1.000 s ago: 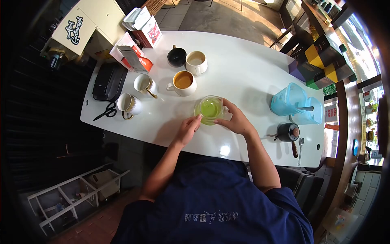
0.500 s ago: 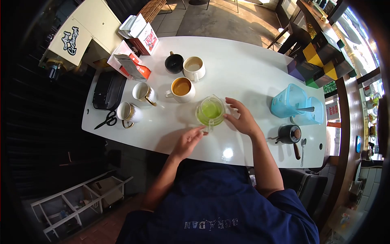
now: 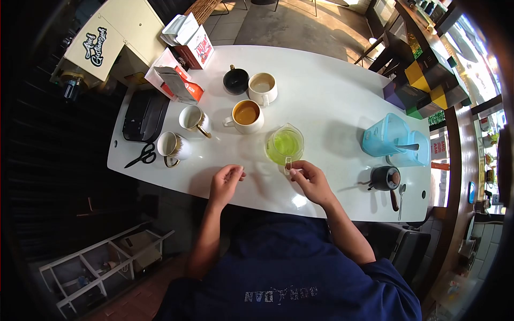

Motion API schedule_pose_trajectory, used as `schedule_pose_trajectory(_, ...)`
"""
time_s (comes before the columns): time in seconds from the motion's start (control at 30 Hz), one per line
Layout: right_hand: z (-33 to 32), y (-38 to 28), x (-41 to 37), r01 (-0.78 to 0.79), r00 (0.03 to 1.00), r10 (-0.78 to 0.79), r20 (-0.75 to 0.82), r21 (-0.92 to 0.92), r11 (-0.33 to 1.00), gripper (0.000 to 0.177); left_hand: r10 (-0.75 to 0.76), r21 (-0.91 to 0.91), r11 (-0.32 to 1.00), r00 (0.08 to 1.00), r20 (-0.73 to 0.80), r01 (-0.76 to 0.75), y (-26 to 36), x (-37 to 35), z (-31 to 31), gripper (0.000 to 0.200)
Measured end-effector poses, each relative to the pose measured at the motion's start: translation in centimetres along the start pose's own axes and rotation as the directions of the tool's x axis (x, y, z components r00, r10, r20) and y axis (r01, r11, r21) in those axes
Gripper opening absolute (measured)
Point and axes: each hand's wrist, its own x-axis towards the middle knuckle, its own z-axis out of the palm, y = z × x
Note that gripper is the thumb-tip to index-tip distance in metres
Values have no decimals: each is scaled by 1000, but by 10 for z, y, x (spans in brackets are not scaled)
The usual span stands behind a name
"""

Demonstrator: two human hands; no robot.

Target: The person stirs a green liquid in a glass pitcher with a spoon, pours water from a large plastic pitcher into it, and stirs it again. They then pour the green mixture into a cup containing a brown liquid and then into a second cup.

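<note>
A clear glass jug (image 3: 284,143) with green liquid in it stands on the white table, its handle toward me. My right hand (image 3: 310,183) has its thumb and fingers closed on that handle. To the left of the jug, my left hand (image 3: 226,183) is held over the table's near part, touching no cup or jug. Its fingers are curled together, and nothing shows in them. Beyond and left of the jug sits a white cup (image 3: 247,116) with a brown drink inside. Behind it are a cream cup (image 3: 263,89) and a black cup (image 3: 235,81).
Two white cups with gold handles, one nearer (image 3: 172,148) and one farther (image 3: 194,119), stand at left near black scissors (image 3: 142,155). At right are blue plastic containers (image 3: 386,136), a small dark pot (image 3: 384,178) and a spoon (image 3: 401,201). Bags (image 3: 184,85) stand at back left.
My right hand has moved from the jug's side to its handle. My left hand has let go near the handle and drawn away to the left, its fingers curling. The head view has shifted slightly.
</note>
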Motion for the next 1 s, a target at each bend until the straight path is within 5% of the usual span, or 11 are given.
schedule_pose_trajectory(0.1,6,-6,1,-55,988,52,143,22,998,22,-15,12,1000,1000,-25,16,8,5,-11,19)
schedule_pose_trajectory(0.23,10,-1,2,-83,990,80,120,20,996,21,7,42,999,1000,-27,-6,21,16,-18,20)
schedule_pose_trajectory(0.37,9,-2,0,-26,999,30,-37,88,996,23,71,41,997,997,-34,-70,18,39,-31,21)
schedule_pose_trajectory(0.47,4,-1,-3,-30,992,33,-121,29,999,23,200,318,933,977,-69,-168,27,56,-35,34)
schedule_pose_trajectory(0.57,6,-5,-6,-39,981,33,-190,-31,999,22,222,405,898,972,-72,-174,42,64,-26,45)
schedule_pose_trajectory(0.67,12,-6,-8,-70,971,53,-235,-64,996,22,97,571,818,995,-20,-69,61,58,-21,53)
schedule_pose_trajectory(0.77,18,-3,-9,-45,965,32,-261,-41,998,22,221,603,778,975,-1,-176,58,63,-17,55)
schedule_pose_trajectory(1.0,17,-4,-13,-73,912,-4,-409,-173,982,23,247,588,783,969,8,-204,49,72,-9,64)
